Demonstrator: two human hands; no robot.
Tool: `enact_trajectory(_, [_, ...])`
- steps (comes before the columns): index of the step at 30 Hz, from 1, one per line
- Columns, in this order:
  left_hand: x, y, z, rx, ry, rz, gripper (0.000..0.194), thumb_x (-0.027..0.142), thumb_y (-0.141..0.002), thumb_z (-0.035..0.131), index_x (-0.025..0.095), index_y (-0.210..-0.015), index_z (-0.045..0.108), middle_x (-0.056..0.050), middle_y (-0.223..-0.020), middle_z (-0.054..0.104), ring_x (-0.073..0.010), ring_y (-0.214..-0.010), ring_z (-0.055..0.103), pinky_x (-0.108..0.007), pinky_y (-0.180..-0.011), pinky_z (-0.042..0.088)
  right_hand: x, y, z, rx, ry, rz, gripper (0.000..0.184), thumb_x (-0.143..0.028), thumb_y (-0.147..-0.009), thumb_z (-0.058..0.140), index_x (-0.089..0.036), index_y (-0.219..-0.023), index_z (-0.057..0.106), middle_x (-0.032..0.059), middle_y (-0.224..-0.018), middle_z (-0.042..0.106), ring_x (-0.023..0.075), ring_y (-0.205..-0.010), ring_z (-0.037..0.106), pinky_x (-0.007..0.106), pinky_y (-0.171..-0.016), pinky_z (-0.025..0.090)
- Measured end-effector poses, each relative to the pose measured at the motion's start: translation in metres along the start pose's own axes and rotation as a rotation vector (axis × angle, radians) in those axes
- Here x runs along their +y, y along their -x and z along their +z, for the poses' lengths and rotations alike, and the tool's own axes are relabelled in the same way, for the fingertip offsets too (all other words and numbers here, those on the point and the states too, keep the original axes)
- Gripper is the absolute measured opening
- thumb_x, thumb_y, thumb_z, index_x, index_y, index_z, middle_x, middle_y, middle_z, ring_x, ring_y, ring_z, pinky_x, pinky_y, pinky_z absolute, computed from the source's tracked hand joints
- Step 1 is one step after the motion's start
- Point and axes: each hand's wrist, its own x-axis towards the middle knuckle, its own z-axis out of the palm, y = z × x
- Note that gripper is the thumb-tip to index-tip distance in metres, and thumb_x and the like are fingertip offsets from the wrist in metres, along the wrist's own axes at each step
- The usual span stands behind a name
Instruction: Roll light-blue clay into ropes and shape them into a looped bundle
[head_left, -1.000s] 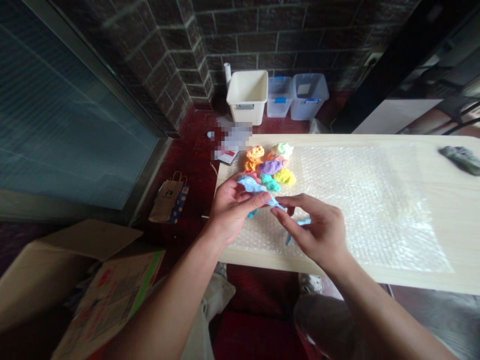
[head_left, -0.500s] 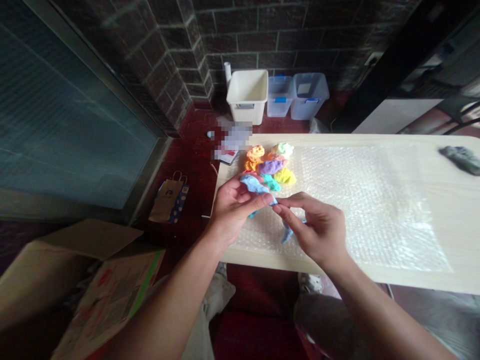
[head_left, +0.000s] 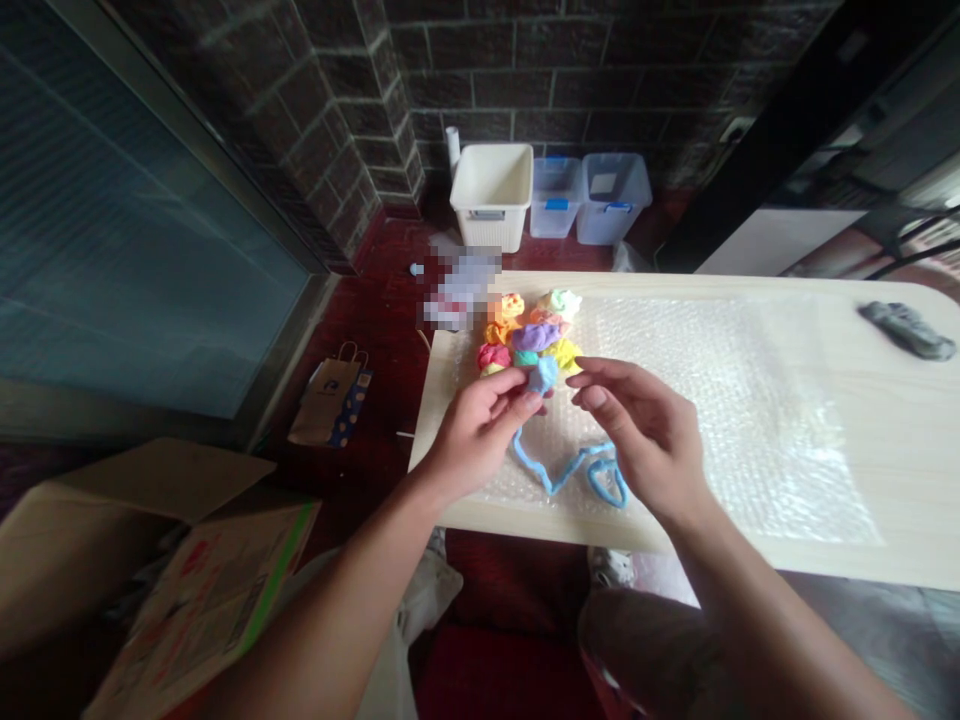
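Observation:
My left hand [head_left: 491, 420] pinches a soft light blue lump [head_left: 543, 375] between thumb and fingers above the near left part of the table. A light blue strand [head_left: 551, 487] runs from beneath that hand and ends in a loop on the bubble wrap; whether it joins the lump is hidden. To the right of the lump, my right hand [head_left: 637, 420] hovers with thumb and fingers apart, holding nothing. Just beyond are crumpled soft bundles: a purple one [head_left: 536, 336], a yellow one [head_left: 562, 356], a red one [head_left: 494, 357], an orange one [head_left: 501, 331] and others.
Bubble wrap [head_left: 720, 420] covers much of the pale table [head_left: 892, 480]. A grey bundle [head_left: 907, 330] lies at the far right. On the floor are a white bin [head_left: 491, 215], clear tubs [head_left: 611, 205], a paper bag [head_left: 326, 400] and an open cardboard box [head_left: 217, 580].
My right hand has let go of the light blue piece and moved slightly right, its fingers parting. The piece now looks more compact in my left hand. More of the blue strand shows below.

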Motion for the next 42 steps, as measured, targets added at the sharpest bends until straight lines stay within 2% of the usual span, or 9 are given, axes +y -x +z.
enact_trajectory(3, [-0.003, 0.003, 0.001, -0.038, -0.33, 0.087, 0.023, 0.029, -0.105, 0.058, 0.016, -0.116, 0.073, -0.01, -0.11, 0.077, -0.0199, -0.098, 0.071, -0.032, -0.09, 0.057, 0.0, -0.002, -0.005, -0.098, 0.012, -0.05, 0.035, -0.034, -0.096, 0.077, -0.026, -0.131, 0.074, 0.0081, -0.117, 0.077, 0.0216, -0.097, 0.075, 0.036, -0.082, 0.063])
enact_trajectory(7, [-0.006, 0.007, 0.003, -0.046, -0.62, 0.186, 0.025, 0.023, -0.107, 0.051, 0.016, -0.123, 0.069, -0.014, -0.124, 0.074, -0.0251, -0.116, 0.07, -0.039, -0.102, 0.056, 0.004, -0.002, -0.008, -0.122, 0.106, -0.124, 0.019, -0.028, -0.094, 0.081, -0.024, -0.113, 0.081, 0.008, -0.107, 0.079, 0.0219, -0.096, 0.075, 0.035, -0.083, 0.062])
enact_trajectory(11, [-0.008, 0.008, 0.001, -0.052, -0.737, 0.294, 0.033, 0.029, -0.103, 0.063, 0.016, -0.133, 0.062, -0.015, -0.13, 0.072, -0.0263, -0.122, 0.07, -0.04, -0.106, 0.057, 0.005, -0.003, -0.009, -0.113, 0.101, -0.095, 0.013, -0.025, -0.092, 0.083, -0.023, -0.105, 0.084, 0.0073, -0.102, 0.083, 0.022, -0.093, 0.078, 0.035, -0.083, 0.063])
enact_trajectory(20, [-0.006, 0.006, 0.001, 0.006, -0.834, 0.466, 0.018, 0.021, -0.104, 0.06, 0.014, -0.116, 0.071, -0.012, -0.11, 0.079, -0.0224, -0.102, 0.076, -0.033, -0.09, 0.061, 0.002, 0.0, -0.005, -0.127, -0.013, -0.027, 0.013, -0.022, -0.09, 0.083, -0.024, -0.103, 0.085, 0.005, -0.097, 0.085, 0.0192, -0.085, 0.08, 0.031, -0.077, 0.066])
enact_trajectory(26, [-0.001, 0.005, -0.002, -0.049, -0.743, 0.365, 0.015, 0.019, -0.106, 0.056, 0.016, -0.104, 0.07, -0.008, -0.103, 0.078, -0.0196, -0.097, 0.074, -0.029, -0.086, 0.056, 0.0, -0.005, -0.013, -0.254, 0.148, -0.199, 0.032, -0.019, -0.095, 0.078, -0.027, -0.125, 0.08, 0.0077, -0.111, 0.08, 0.0218, -0.099, 0.076, 0.035, -0.088, 0.063])
enact_trajectory(31, [0.002, 0.006, -0.003, -0.119, -0.741, 0.267, 0.025, 0.026, -0.107, 0.053, 0.018, -0.085, 0.064, -0.003, -0.082, 0.071, -0.0172, -0.079, 0.068, -0.028, -0.073, 0.05, -0.004, -0.007, -0.018, -0.264, 0.263, -0.228, 0.015, -0.024, -0.096, 0.078, -0.027, -0.109, 0.085, 0.0059, -0.102, 0.083, 0.0213, -0.092, 0.078, 0.034, -0.085, 0.063])
enact_trajectory(33, [0.003, 0.007, -0.003, -0.137, -0.73, 0.236, 0.027, 0.031, -0.108, 0.052, 0.018, -0.088, 0.065, -0.004, -0.086, 0.072, -0.0179, -0.08, 0.068, -0.029, -0.074, 0.052, -0.006, -0.006, -0.019, -0.262, 0.29, -0.221, 0.011, -0.027, -0.096, 0.078, -0.026, -0.105, 0.085, 0.0057, -0.097, 0.084, 0.0216, -0.086, 0.079, 0.034, -0.081, 0.064])
enact_trajectory(37, [0.002, 0.009, -0.001, -0.105, -0.631, 0.267, 0.027, 0.039, -0.102, 0.066, 0.019, -0.121, 0.068, -0.009, -0.119, 0.077, -0.0217, -0.106, 0.073, -0.032, -0.093, 0.056, -0.006, -0.005, -0.02, -0.235, 0.267, -0.166, 0.01, -0.031, -0.093, 0.081, -0.024, -0.098, 0.086, 0.0065, -0.092, 0.084, 0.0226, -0.081, 0.079, 0.034, -0.074, 0.066])
enact_trajectory(42, [0.001, 0.008, -0.001, -0.084, -0.658, 0.333, 0.016, 0.03, -0.102, 0.067, 0.02, -0.113, 0.074, -0.007, -0.106, 0.08, -0.019, -0.097, 0.076, -0.029, -0.088, 0.058, 0.001, -0.003, -0.021, -0.214, 0.069, -0.035, 0.01, -0.03, -0.088, 0.086, -0.024, -0.096, 0.087, 0.0059, -0.089, 0.086, 0.0217, -0.078, 0.081, 0.031, -0.071, 0.067])
